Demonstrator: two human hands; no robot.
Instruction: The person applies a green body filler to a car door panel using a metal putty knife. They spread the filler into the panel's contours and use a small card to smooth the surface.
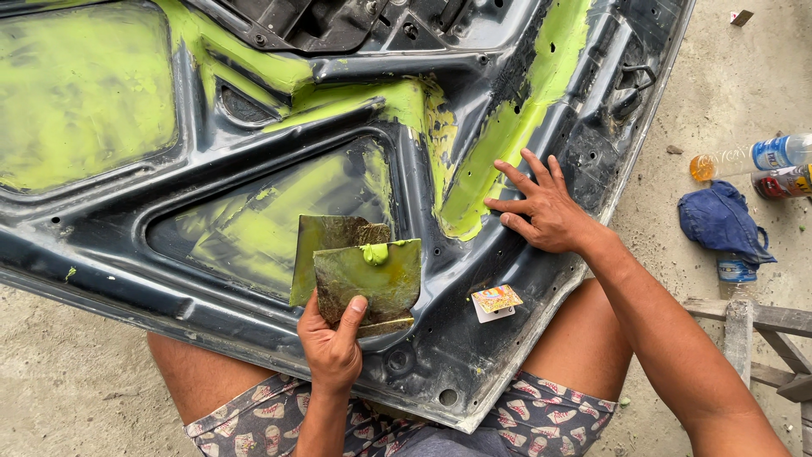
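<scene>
A dark car hood (211, 245), underside up and smeared with yellow-green filler, rests across my lap. My left hand (332, 343) grips two flat metal spreader blades (368, 279) stacked together, thumb on top. A blob of green filler (375, 253) sits at the upper edge of the front blade. My right hand (543, 207) lies flat with spread fingers on the hood, beside a green-coated rib (507, 127). It holds nothing.
A small orange and white card (496, 302) lies on the hood near its lower edge. On the concrete ground to the right are a blue cloth (721, 222), plastic bottles (761, 156) and a wooden frame (761, 338).
</scene>
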